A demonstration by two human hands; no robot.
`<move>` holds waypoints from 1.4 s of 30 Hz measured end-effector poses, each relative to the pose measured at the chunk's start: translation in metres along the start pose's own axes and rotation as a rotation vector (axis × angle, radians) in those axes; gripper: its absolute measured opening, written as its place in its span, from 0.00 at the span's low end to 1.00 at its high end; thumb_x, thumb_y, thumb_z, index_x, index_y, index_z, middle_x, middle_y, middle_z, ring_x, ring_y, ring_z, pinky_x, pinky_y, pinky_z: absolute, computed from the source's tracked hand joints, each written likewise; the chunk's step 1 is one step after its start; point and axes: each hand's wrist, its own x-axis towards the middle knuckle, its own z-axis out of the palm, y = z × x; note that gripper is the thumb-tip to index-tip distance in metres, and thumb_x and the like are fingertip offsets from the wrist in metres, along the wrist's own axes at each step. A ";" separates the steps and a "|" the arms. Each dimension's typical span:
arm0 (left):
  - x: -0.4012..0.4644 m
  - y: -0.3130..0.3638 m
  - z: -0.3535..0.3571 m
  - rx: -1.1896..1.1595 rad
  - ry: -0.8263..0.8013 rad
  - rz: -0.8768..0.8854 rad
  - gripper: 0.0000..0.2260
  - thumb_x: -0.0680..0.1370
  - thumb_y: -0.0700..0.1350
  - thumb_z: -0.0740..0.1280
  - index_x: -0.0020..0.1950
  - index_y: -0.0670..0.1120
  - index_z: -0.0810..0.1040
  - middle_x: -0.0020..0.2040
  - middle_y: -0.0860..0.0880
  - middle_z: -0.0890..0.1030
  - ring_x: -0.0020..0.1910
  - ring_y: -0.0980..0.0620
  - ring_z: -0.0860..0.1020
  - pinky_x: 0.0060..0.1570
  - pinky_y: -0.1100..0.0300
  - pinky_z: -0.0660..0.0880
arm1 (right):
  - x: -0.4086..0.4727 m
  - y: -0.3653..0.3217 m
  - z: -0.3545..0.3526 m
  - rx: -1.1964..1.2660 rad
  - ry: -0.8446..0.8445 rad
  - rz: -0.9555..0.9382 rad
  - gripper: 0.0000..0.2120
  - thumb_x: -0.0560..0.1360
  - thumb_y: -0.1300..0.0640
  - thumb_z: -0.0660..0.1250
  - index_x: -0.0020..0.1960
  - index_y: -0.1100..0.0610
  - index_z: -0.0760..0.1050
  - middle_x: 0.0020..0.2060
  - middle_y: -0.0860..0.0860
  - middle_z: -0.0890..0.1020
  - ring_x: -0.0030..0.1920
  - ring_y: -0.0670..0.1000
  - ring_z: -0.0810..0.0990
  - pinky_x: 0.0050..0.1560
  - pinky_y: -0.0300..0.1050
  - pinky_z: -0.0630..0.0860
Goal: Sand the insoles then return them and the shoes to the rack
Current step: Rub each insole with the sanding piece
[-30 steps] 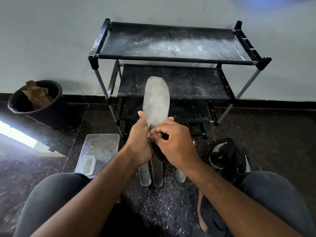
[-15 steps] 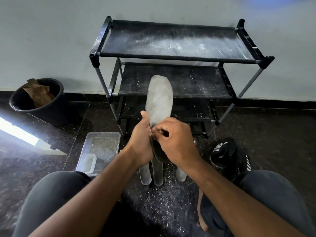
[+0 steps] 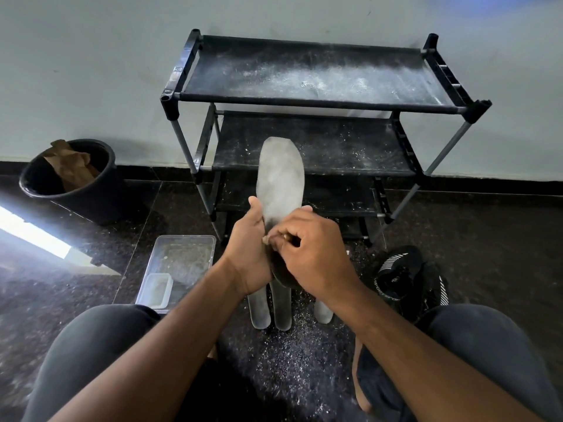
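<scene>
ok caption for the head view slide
Left hand holds a grey insole upright while right hand sands it before the shoe rack.

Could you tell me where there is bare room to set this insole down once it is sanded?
The rack's top shelf and middle shelf hold only dust. The floor between the clear tray and black shoes is crowded by three insoles.

Matt grey insole [image 3: 280, 178], seemingly dusty; glossy floor [image 3: 487, 239].

Grey insole [image 3: 280, 181] held upright; three insoles [image 3: 281, 309] and black shoes [image 3: 408, 275] lie on floor.
</scene>
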 end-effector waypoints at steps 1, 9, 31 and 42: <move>-0.001 -0.003 0.003 -0.006 -0.007 0.001 0.36 0.84 0.68 0.49 0.70 0.41 0.79 0.67 0.40 0.81 0.66 0.43 0.81 0.65 0.50 0.77 | 0.002 0.001 -0.001 -0.013 0.052 0.002 0.04 0.73 0.67 0.73 0.43 0.60 0.85 0.41 0.48 0.82 0.43 0.44 0.80 0.46 0.31 0.75; 0.002 0.004 -0.003 -0.005 -0.040 0.025 0.44 0.80 0.74 0.49 0.72 0.37 0.76 0.65 0.40 0.80 0.65 0.42 0.81 0.64 0.48 0.79 | -0.005 -0.002 0.000 0.003 -0.153 0.006 0.04 0.74 0.67 0.72 0.43 0.60 0.85 0.41 0.48 0.82 0.42 0.44 0.80 0.46 0.32 0.76; 0.008 -0.003 -0.007 0.001 0.011 0.032 0.44 0.80 0.74 0.47 0.73 0.38 0.75 0.68 0.36 0.80 0.69 0.38 0.79 0.74 0.43 0.70 | 0.001 0.011 0.003 -0.210 -0.072 -0.079 0.05 0.76 0.65 0.70 0.46 0.59 0.85 0.44 0.50 0.81 0.47 0.48 0.78 0.51 0.41 0.76; 0.005 0.001 -0.005 -0.004 0.091 0.099 0.35 0.83 0.67 0.51 0.68 0.38 0.78 0.63 0.36 0.83 0.61 0.40 0.83 0.56 0.48 0.82 | 0.006 0.015 -0.009 -0.405 -0.111 -0.043 0.07 0.75 0.70 0.67 0.44 0.62 0.81 0.44 0.49 0.76 0.48 0.48 0.72 0.50 0.47 0.76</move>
